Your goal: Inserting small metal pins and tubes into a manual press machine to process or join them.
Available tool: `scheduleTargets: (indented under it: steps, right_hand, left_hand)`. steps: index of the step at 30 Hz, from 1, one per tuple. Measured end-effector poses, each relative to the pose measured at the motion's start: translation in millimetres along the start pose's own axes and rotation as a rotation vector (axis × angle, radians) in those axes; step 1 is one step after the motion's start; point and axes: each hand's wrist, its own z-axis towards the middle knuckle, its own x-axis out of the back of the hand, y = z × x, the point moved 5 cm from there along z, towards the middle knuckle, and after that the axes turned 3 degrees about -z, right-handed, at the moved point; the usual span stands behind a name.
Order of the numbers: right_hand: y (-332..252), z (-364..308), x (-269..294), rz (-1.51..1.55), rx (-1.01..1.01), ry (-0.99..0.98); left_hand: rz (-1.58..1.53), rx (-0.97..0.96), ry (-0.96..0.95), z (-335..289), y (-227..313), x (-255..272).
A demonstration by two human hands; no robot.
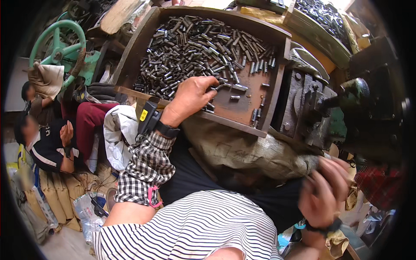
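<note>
A wooden tray (pixel 277 93) in front of me holds a heap of short metal pins (pixel 182 54), with a few lying singly on its brown floor. My left hand (pixel 193 95) reaches over the tray's near edge, its thumb and forefinger closed around a dark metal pin (pixel 220 81) at the edge of the heap. At the lower right, my right hand (pixel 324 188) is smeared by motion beside a dirty cloth sack (pixel 242 154) below the tray. Its fingers are curled, but whatever they might hold is not discernible.
A dark, greasy machine (pixel 312 104) stands just right of the tray. Another box of metal parts (pixel 323 19) sits at the back right. To the left are a green handwheel (pixel 56 54) and a person in dark clothes (pixel 52 141). A white sack (pixel 117 134) lies near my left forearm.
</note>
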Motion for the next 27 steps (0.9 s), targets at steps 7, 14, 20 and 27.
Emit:
scheduleTargets:
  steps: [7,14,20,27]
  right_hand:
    - [19,84,-220,-0.129,0.073,-0.178]
    - [22,109,-304,-0.221,0.105,-0.378]
    - [20,107,-291,-0.152,0.045,-0.316]
    - [41,72,-244,0.339,-0.287,-0.160]
  left_hand:
    - [0.152,-0.055,0.024,-7,-38,1]
    - [0.392,-0.189,-0.029,11,-52,-14]
    - [0.457,-0.224,-0.026,19,-47,-28]
    - [0.412,-0.234,-0.024,26,-32,-46]
